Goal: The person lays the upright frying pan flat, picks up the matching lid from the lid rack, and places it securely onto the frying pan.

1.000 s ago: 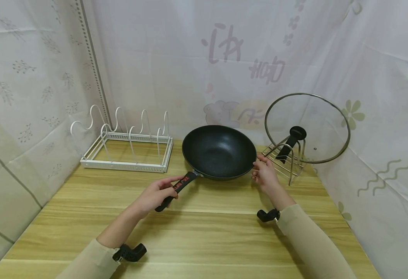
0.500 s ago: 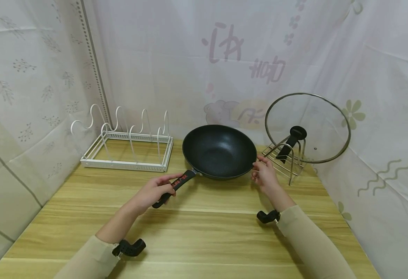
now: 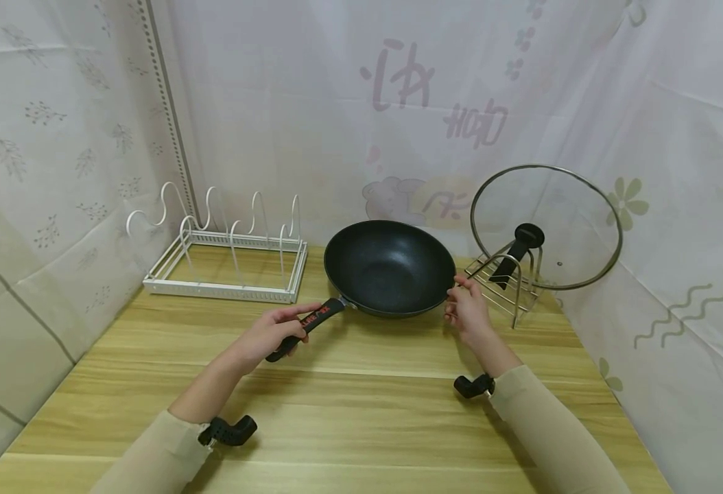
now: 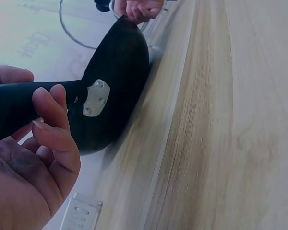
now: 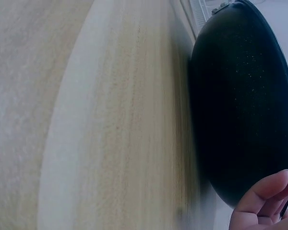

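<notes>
A black wok (image 3: pixel 389 267) stands upright near the back of the table, its dark inside facing up. My left hand (image 3: pixel 265 342) grips its black handle (image 3: pixel 323 314), which points toward the front left and carries red lettering. In the left wrist view the fingers (image 4: pixel 57 136) curl round that handle, close to a riveted metal bracket (image 4: pixel 97 98). My right hand (image 3: pixel 471 315) pinches the wok's rim on the right side. The right wrist view shows the thumb and fingers (image 5: pixel 266 196) at the rim, beside the wok's dark outer wall (image 5: pixel 240 105).
A white rack (image 3: pixel 226 296) with several curved dividers stands at the back left. To the right, a glass lid (image 3: pixel 571 219) with a black handle leans upright in a small wire stand (image 3: pixel 516 302), close beside my right hand. Patterned curtains (image 3: pixel 312 103) bound the wooden table (image 3: pixel 361 425).
The wok's handle has swung slightly left and away from me, with my left hand moving along on it. My right hand stays at the rim, nearly still.
</notes>
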Available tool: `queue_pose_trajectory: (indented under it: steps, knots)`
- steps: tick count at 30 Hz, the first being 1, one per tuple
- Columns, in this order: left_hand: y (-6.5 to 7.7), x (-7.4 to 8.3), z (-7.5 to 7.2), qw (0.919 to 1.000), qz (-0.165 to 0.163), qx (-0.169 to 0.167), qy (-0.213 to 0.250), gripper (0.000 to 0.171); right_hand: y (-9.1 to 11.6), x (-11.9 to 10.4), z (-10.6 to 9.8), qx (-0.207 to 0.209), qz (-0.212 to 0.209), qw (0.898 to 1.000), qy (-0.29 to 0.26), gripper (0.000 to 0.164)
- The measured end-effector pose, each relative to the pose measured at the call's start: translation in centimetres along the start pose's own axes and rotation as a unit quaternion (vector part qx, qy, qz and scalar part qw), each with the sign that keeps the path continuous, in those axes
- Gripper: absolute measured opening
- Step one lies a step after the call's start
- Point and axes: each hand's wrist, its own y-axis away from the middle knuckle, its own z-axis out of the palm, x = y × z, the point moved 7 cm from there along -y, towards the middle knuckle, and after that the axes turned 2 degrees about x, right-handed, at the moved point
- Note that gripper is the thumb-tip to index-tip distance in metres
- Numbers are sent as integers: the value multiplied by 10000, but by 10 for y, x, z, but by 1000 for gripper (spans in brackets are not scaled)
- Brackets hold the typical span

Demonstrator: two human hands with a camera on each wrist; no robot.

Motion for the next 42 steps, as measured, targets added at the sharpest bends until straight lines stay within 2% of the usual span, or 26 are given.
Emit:
queue_pose_trajectory:
  steps: [13,26,42]
  knots:
    - [-2,-1,-11,9999,-97,-22,-112,63,8,1,3,-86,167,9998,-27,51]
    - [-8,0,-19,9998,18,-80,-168,60,13,3,5,-41,158,9998,-60,56]
    - [-10,1,-30,9996,-82,-142,-247,61,18,5,7,26,132,9997,-215,47]
